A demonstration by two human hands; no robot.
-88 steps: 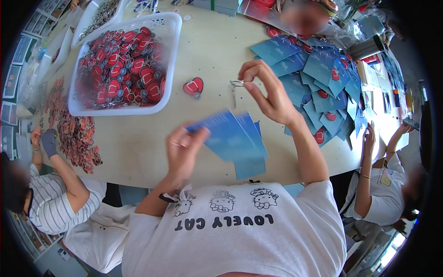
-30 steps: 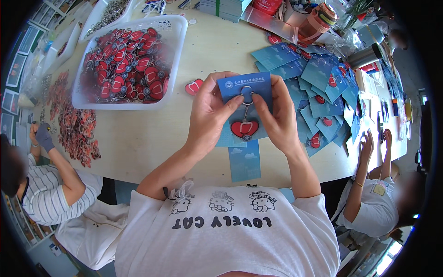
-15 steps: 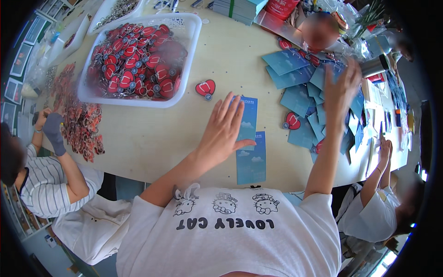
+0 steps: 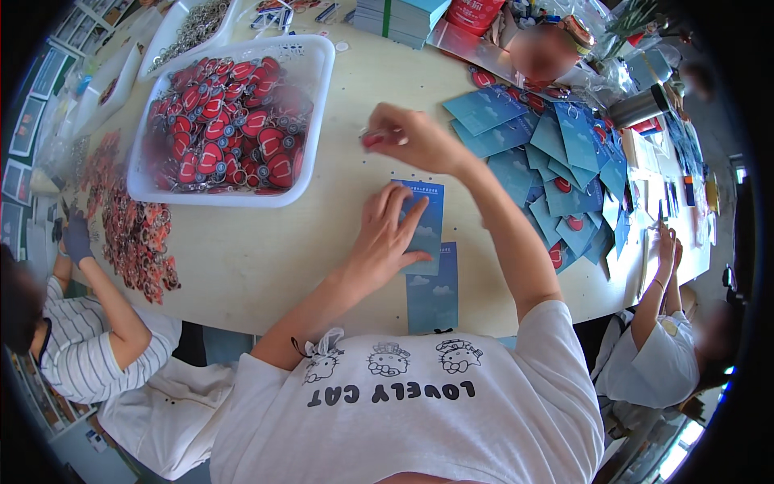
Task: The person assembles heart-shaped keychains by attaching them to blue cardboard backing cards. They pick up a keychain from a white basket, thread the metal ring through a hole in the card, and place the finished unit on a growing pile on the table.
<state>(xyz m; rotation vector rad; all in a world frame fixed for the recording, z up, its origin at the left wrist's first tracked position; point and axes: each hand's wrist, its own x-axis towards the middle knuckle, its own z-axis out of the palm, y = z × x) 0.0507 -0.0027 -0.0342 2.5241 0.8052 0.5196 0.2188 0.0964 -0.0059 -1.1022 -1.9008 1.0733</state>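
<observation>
My left hand point(image 4: 377, 238) lies on a blue card point(image 4: 430, 218) printed with clouds, its fingers apart and thumb stretched out. A second blue card point(image 4: 432, 300) of the same kind lies just below it, partly overlapped. Above the cards, my right hand point(image 4: 415, 139) pinches a red heart-shaped keychain point(image 4: 372, 139), somewhat smeared by motion. A white plastic basket point(image 4: 324, 89) to the left holds many more red heart keychains point(image 4: 211, 125).
On the right is a heap of blue cards point(image 4: 516, 165) with red keychains among them. A metal tumbler point(image 4: 641, 106) lies beyond it. Card stacks point(image 4: 401, 22) stand at the back. Co-workers sit at both sides, a gloved hand point(image 4: 78, 235) at the left.
My right hand has moved left from the card heap and taken up the heart keychain that lay by the basket. My left hand stays on the card, its fingers now more bent.
</observation>
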